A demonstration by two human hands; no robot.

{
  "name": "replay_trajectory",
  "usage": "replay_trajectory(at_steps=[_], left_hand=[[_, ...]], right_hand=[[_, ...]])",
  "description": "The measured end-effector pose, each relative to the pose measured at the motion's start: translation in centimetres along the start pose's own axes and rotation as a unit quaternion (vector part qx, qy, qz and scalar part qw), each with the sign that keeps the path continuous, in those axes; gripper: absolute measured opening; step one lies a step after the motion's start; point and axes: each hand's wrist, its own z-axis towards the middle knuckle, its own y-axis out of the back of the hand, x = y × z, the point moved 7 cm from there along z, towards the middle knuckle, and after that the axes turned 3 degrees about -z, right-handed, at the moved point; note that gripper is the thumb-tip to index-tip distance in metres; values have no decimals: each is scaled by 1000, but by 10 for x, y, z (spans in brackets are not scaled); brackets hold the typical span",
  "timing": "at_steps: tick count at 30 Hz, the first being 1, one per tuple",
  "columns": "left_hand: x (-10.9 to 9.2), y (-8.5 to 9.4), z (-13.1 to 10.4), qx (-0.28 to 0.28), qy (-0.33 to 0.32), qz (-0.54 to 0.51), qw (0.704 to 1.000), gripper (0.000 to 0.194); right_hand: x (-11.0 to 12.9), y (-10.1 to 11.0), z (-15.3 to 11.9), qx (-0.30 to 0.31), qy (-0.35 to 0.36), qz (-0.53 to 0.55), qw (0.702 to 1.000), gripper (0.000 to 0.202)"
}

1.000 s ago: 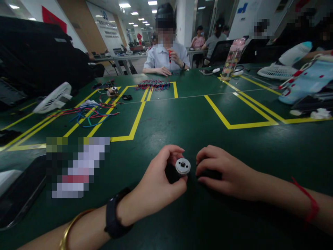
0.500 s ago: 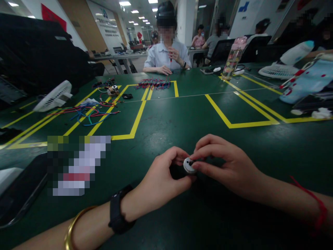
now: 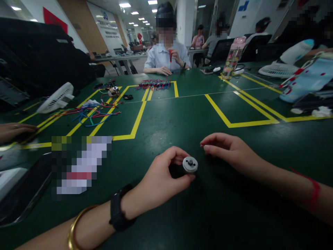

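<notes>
A small round metal part with a dark centre and small holes in its face is gripped between the thumb and fingers of my left hand, just above the green table. To its right, my right hand is apart from the part, thumb and fingertips pinched together. Something tiny may be at those fingertips, too small to name.
Loose coloured wires and a white fan lie at the left, near another person's hand. A wire bundle is at the back. Across the table, a person holds a red screwdriver. A bottle stands right.
My right hand has moved off the round part to the right, uncovering its face. Another person's hand has appeared at the left edge. The person opposite has raised the red screwdriver slightly.
</notes>
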Motion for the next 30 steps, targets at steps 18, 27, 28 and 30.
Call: replay_trajectory(at_steps=[18, 27, 28, 30], left_hand=[[7, 3, 1, 26, 28, -45, 998, 34], [7, 1, 2, 19, 17, -33, 999, 30], [6, 1, 2, 18, 15, -29, 999, 30], [5, 1, 2, 17, 10, -25, 999, 29]], right_hand=[[42, -25, -18, 27, 259, -249, 933, 19], [64, -25, -25, -32, 280, -251, 926, 7], [62, -25, -23, -30, 269, -241, 932, 7], [59, -28, -20, -12, 258, -235, 937, 10]])
